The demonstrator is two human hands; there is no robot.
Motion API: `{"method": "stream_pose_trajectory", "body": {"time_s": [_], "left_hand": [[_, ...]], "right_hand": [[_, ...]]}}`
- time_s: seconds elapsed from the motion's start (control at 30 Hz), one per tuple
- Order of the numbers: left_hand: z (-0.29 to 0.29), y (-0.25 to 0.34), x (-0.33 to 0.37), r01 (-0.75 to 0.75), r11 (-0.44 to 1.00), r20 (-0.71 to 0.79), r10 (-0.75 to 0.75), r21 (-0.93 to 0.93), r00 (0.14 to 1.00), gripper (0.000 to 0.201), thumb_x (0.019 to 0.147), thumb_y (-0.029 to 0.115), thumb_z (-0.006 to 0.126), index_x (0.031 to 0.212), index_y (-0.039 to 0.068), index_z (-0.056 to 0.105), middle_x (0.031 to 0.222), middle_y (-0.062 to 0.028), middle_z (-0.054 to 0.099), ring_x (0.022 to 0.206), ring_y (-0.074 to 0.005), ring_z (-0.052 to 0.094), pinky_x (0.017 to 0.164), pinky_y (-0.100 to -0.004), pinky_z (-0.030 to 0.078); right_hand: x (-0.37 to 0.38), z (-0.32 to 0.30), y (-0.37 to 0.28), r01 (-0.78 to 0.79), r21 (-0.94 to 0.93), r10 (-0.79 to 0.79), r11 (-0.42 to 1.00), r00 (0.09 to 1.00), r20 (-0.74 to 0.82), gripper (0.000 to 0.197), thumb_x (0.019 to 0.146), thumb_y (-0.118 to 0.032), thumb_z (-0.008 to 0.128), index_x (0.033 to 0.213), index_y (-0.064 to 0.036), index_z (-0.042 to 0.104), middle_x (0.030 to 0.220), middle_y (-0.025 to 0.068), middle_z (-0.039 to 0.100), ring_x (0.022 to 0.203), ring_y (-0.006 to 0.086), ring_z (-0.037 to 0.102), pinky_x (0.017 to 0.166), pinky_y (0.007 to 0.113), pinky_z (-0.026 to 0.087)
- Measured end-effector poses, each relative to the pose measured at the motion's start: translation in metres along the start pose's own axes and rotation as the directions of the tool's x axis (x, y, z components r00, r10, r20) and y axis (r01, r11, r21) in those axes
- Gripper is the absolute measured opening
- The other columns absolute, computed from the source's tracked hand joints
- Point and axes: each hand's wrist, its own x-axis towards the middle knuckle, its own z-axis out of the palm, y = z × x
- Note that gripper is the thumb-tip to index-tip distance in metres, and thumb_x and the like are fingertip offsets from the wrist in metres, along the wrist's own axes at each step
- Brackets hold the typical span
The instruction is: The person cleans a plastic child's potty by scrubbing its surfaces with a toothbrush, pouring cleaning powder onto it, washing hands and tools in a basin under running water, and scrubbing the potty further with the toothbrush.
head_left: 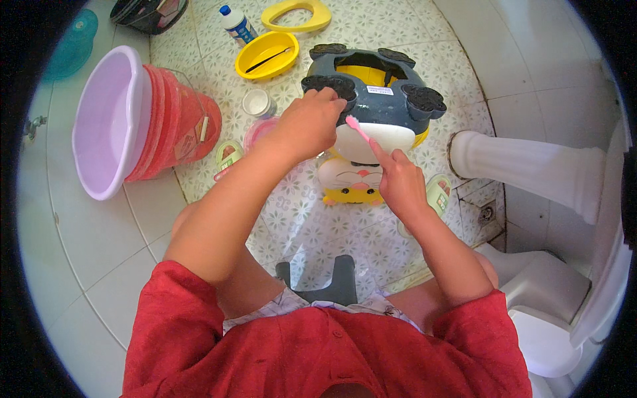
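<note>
A dark blue-grey child's potty [381, 106] with black flower-shaped feet lies upturned on the floor, its yellow cartoon face [350, 179] toward me. My left hand [313, 123] grips the near-left foot with bent fingers. Between the fingers of my right hand [401, 182] is a pink toothbrush [359, 129]. Its bristle end is at the potty's side, by the edge of the white panel [385, 138]; whether the bristles touch is unclear. A pink bowl [255, 132], partly hidden by my left forearm, and a white-lidded jar [257, 103] stand left of the potty.
Farther off are a yellow basin [264, 45] holding a thin dark brush [268, 60], a blue-capped bottle [239, 28] and a yellow ring-shaped seat [305, 25]. Stacked red buckets [176, 123] with a lilac basin [99, 126] lie at left. A white pedestal [524, 169] rises at right.
</note>
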Motion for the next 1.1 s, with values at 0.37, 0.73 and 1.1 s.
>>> {"method": "stream_pose_trajectory", "body": {"time_s": [0.37,0.73,1.1], "left_hand": [[0.001,-0.006,0.004,-0.049,0.998,0.0,0.049,-0.044,0.999,0.043,0.07,-0.008,0.056,0.112,-0.002,0.059,0.114,-0.0186,0.057,0.104,-0.0348,0.056,0.092,-0.0378,0.045],[-0.003,0.003,0.0,0.009,1.0,0.036,-0.008,-0.026,0.999,0.043,0.072,-0.007,0.053,0.114,-0.004,0.057,0.117,-0.0186,0.055,0.108,-0.0342,0.053,0.094,-0.0381,0.044],[0.006,0.0,0.0,-0.032,1.0,-0.048,0.031,0.001,0.998,0.043,0.071,0.0,0.056,0.114,-0.001,0.057,0.114,-0.0153,0.054,0.102,-0.0314,0.053,0.087,-0.04,0.046]], "right_hand": [[-0.001,0.006,-0.008,-0.016,0.003,0.016,1.0,1.0,-0.027,0.06,0.075,0.001,0.055,0.13,-0.0243,0.052,0.081,0.0127,0.055,0.064,0.0326,0.06,0.059,0.043,0.051],[-0.002,0.005,-0.003,0.026,0.008,-0.025,1.0,0.997,-0.078,0.059,0.077,0.002,0.055,0.13,-0.0243,0.052,0.078,0.0119,0.054,0.063,0.0325,0.059,0.055,0.042,0.049],[-0.002,0.003,-0.003,-0.001,0.032,0.004,0.999,0.996,-0.092,0.062,0.076,0.001,0.052,0.134,-0.0221,0.047,0.08,0.0145,0.054,0.065,0.035,0.059,0.058,0.045,0.049]]}}
